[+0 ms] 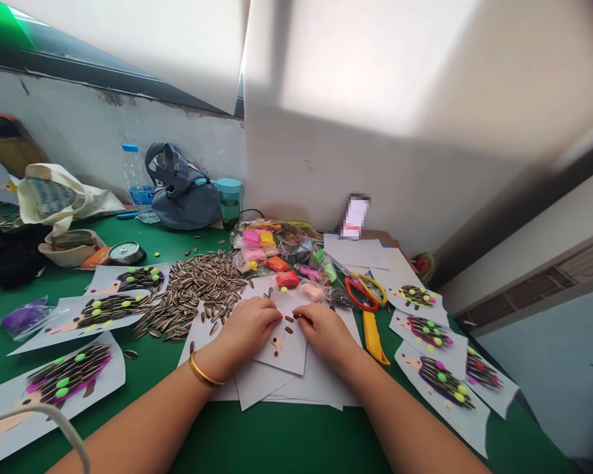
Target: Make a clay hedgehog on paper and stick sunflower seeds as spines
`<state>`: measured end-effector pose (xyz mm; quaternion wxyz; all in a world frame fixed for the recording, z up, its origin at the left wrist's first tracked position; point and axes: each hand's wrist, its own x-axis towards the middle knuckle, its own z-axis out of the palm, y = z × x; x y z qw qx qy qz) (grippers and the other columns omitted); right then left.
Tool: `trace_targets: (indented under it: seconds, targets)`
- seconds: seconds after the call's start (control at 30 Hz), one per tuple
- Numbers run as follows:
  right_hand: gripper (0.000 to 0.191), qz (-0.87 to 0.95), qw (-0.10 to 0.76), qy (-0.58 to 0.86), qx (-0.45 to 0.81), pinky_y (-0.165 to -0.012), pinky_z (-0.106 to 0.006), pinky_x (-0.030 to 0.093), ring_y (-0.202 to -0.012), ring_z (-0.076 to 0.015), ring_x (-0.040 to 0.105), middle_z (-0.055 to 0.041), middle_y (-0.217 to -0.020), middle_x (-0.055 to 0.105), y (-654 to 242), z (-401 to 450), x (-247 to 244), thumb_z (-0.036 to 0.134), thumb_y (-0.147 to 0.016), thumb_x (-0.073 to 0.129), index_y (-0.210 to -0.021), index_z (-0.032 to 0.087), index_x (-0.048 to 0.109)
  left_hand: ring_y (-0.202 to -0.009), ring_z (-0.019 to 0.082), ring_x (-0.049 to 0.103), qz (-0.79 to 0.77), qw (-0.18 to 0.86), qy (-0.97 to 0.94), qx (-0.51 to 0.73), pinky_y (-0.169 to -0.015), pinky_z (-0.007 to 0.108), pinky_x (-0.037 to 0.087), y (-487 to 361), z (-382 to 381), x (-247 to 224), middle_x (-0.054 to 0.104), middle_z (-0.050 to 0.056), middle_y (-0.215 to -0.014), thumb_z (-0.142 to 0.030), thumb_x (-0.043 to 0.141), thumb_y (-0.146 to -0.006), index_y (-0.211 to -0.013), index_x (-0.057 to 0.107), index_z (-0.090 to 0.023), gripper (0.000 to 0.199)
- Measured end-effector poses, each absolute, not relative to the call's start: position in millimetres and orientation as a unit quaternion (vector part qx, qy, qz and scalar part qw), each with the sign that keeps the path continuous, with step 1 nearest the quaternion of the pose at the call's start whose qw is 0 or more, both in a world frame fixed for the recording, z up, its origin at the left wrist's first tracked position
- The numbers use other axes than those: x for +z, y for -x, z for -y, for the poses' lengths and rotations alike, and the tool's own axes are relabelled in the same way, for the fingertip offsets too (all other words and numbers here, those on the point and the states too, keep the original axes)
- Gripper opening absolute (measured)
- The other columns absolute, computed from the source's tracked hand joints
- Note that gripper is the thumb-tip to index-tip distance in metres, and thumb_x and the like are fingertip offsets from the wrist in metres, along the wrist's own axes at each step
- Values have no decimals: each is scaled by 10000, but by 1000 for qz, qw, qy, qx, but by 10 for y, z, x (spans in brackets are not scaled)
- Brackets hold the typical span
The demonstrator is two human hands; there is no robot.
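Note:
A small white paper card [296,359] lies on a stack of white sheets in front of me. On it are a peach clay hedgehog face [277,345] with dark dots and small brown clay pieces [289,330]. My left hand [247,329], a gold bangle at its wrist, rests on the card's left side with fingers closed; what they hold, if anything, is hidden. My right hand [326,330] pinches a small dark brown clay piece at the card's right side. Just left of my left hand spreads a heap of sunflower seeds [197,289].
Bagged coloured clay [267,250] lies behind the card. Red-handled scissors [362,293] and a yellow cutter [374,339] lie at right. Finished hedgehog cards [113,382] flank both sides of the green table [277,441]. A phone [356,217] leans at the wall.

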<state>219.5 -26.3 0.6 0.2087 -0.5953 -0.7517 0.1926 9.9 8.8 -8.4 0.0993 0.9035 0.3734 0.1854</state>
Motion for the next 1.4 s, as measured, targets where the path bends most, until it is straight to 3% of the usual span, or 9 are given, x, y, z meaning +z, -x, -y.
trace_targets:
  seconds: [0.07,0.2,0.4,0.67,0.87,1.1,1.2,1.4]
  targets:
    - [282,746,207,604,191,-827,-304,448,-983,-207,651,-46,-1067,736,-2192,258,-9,174,-901,524,-1115,231,699,-948,219,613,-374,94,-905,182,-826,357,431,-103,-77,-70,697,54,-989,-192,565,-918,-1023,737,-254,211]
    - [176,738,200,616,187,-722,-281,429,-854,-186,640,-27,-925,729,-2180,262,-23,192,-886,555,-954,229,713,-963,221,596,-370,83,-909,173,-835,362,427,-112,-54,-57,673,51,-997,-179,558,-917,-1093,725,-296,269]
    - [124,753,218,602,155,-734,-264,416,-863,-171,608,-29,-907,697,-2146,276,-31,162,-874,585,-878,210,699,-972,227,572,-372,78,-910,165,-842,374,426,-117,-42,-85,650,39,-1010,-161,576,-894,-1095,725,-331,302]
    - [194,743,206,612,175,-779,-289,441,-905,-188,634,-41,-969,721,-2128,285,-5,159,-899,532,-950,210,712,-959,234,568,-368,78,-910,171,-826,377,427,-113,-46,-102,651,57,-1005,-144,571,-883,-1105,729,-317,323]
    - [331,764,249,571,167,-905,-324,455,-1042,-203,602,-73,-1071,681,-2166,278,-64,135,-928,473,-1185,217,665,-956,222,568,-366,86,-909,180,-854,368,430,-110,-42,-96,643,55,-999,-123,574,-872,-1084,734,-316,328]
    - [163,711,281,597,243,-738,-290,459,-829,-175,629,-9,-918,701,-2202,299,-30,181,-906,518,-1008,233,634,-963,225,568,-369,95,-907,179,-857,370,426,-108,-31,-83,644,52,-997,-128,577,-873,-1071,740,-314,317]
    - [108,718,274,598,228,-750,-286,448,-848,-178,621,-11,-904,696,-2215,291,-15,182,-881,566,-927,228,653,-972,228,569,-371,95,-907,176,-858,378,426,-110,-27,-75,648,51,-1010,-121,569,-872,-1085,738,-316,335]
    - [128,744,196,619,158,-721,-285,417,-839,-189,605,-36,-884,696,-2229,287,34,147,-849,578,-862,213,686,-965,227,575,-373,94,-905,180,-857,381,428,-108,-27,-80,648,53,-1002,-128,566,-875,-1088,737,-316,333]
